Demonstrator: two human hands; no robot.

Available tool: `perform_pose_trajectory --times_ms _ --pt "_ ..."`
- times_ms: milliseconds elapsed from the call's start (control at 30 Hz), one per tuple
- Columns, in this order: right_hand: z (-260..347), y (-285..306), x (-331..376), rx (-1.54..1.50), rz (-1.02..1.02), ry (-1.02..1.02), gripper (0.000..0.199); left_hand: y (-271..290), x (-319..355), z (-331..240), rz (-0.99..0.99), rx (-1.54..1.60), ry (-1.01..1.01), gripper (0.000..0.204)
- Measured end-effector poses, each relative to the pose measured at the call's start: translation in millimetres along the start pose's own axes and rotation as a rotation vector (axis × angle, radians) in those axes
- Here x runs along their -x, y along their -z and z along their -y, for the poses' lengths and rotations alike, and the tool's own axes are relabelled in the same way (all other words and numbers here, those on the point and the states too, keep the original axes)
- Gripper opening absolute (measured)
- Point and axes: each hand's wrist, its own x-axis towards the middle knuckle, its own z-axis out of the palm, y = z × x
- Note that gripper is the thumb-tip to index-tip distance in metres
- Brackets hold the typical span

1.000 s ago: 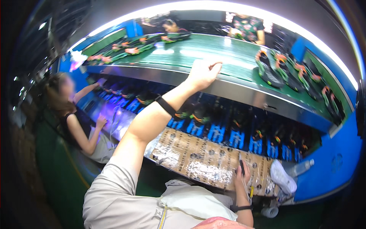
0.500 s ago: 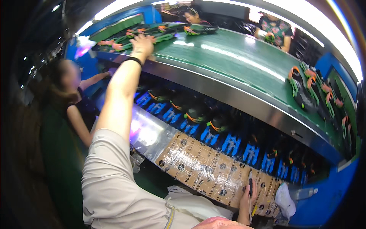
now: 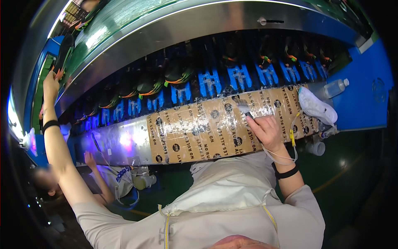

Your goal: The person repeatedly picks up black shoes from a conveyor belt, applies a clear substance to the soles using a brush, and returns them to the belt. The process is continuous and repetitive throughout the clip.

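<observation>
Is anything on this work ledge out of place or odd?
Mostly one thing: a white shoe lies loose on its side at the right end of the taped cardboard mat, apart from the dark shoes standing in a row on blue holders. A clear plastic bottle lies tipped beside it.

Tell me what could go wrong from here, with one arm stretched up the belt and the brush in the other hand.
The left hand grips a shoe at full stretch on the green belt; it could slip or drag. The right hand holds a brush over the taped cardboard, unwatched; it may smear. A co-worker's hand sits just below.
</observation>
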Motion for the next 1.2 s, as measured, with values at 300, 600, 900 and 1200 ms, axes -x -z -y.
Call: perform_pose_trajectory --times_ms 300,600,900,1200 --pt "32 5 -3 -0.56 -0.111 -0.624 0.033 42 -3 -32 0.377 -0.092 0.09 0.065" --pt "18 -8 24 -1.386 -0.32 -1.075 0.027 12 104 -137 -0.467 1.368 0.63 0.065" --pt "35 4 6 -1.459 -0.286 -0.938 0.028 -30 299 -431 0.333 2.59 0.538 0.054" --pt "54 9 -21 -1.352 -0.178 -0.894 0.028 -40 374 -565 0.705 3.097 0.582 0.092"
